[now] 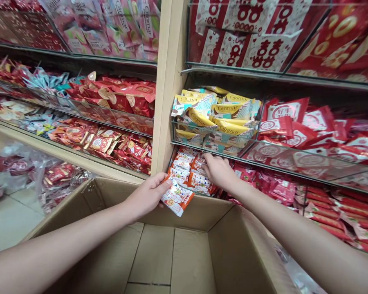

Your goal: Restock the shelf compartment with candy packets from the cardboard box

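Observation:
My left hand (153, 191) is closed on a white and orange snack packet (177, 198), thumb on top, over the far rim of an open cardboard box (190, 249). The packet's printed front faces up. My right hand (218, 169) reaches into a low shelf compartment where more white and orange snack packets (181, 173) lie in rows. Its fingers are bent and closed around the edge of a packet there; their tips are partly hidden among the packets. The visible floor of the box is bare cardboard.
Just above my right hand is a shelf edge with yellow Ginmar packets (230, 126) behind a clear front. A wooden upright (162, 90) divides the shelves. Red packets (294, 126) fill compartments on the right. Plastic bags of packets (59, 179) lie on the floor at left.

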The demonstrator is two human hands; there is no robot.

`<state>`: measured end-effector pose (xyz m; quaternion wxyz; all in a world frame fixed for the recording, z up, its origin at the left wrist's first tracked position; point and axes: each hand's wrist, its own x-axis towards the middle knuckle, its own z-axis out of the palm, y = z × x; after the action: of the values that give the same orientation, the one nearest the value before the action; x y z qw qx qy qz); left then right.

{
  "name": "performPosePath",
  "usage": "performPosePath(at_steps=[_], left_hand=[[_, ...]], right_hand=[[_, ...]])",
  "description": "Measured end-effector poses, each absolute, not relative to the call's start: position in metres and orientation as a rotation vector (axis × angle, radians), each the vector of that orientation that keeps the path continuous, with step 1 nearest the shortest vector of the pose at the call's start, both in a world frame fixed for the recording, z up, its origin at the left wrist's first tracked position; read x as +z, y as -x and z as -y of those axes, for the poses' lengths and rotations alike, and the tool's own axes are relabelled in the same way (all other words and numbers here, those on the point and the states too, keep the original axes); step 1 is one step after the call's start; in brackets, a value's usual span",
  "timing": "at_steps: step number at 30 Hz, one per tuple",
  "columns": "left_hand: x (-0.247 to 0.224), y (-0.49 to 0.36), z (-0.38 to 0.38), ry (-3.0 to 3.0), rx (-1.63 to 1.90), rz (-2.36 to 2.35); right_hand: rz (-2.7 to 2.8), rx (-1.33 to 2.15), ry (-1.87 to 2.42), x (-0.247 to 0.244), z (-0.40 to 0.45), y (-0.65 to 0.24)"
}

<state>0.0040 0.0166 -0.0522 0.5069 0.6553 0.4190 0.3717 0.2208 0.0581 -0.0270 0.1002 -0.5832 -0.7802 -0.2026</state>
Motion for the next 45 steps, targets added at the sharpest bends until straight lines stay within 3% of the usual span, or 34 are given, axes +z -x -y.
performPosePath(at_steps=[13, 19, 22, 26, 32, 36, 38, 41, 45], left_hand=[[-0.054, -0.003, -0.017, -1.604, 0.896, -1.027], [-0.053, -0.004, -0.014, -1.59, 0.905, -1.039], [-0.054, -0.006, -0.008, -1.579, 0.938, -1.053], [-0.055, -0.013, 0.002, -1.568, 0.961, -0.996], [-0.059, -0.021, 0.013, -1.458, 0.911, -0.935], [-0.063, -0.02, 0.013, -1.521, 0.828, -0.829], [-0.064, -0.02, 0.013, -1.527, 0.81, -0.794], [-0.062, -0.019, 0.013, -1.549, 0.809, -0.864], [-0.061, -0.02, 0.013, -1.635, 0.791, -0.963]], right_hand=[[2.309, -0.637, 1.757, -0.03, -0.063, -0.218], [2.401, -0.648, 1.439, -0.028, -0.043, -0.215], [2.375, -0.373, 1.162, -0.034, -0.013, -0.207], [2.255, 0.138, 1.132, -0.045, 0.025, -0.197], [2.083, 0.556, 1.231, -0.052, 0.037, -0.199], [2.111, 0.635, 1.174, -0.048, 0.037, -0.205], [2.192, 0.569, 1.111, -0.045, 0.029, -0.211], [2.28, 0.108, 1.066, -0.038, 0.004, -0.218], [2.332, -0.408, 1.382, -0.027, -0.043, -0.212]])
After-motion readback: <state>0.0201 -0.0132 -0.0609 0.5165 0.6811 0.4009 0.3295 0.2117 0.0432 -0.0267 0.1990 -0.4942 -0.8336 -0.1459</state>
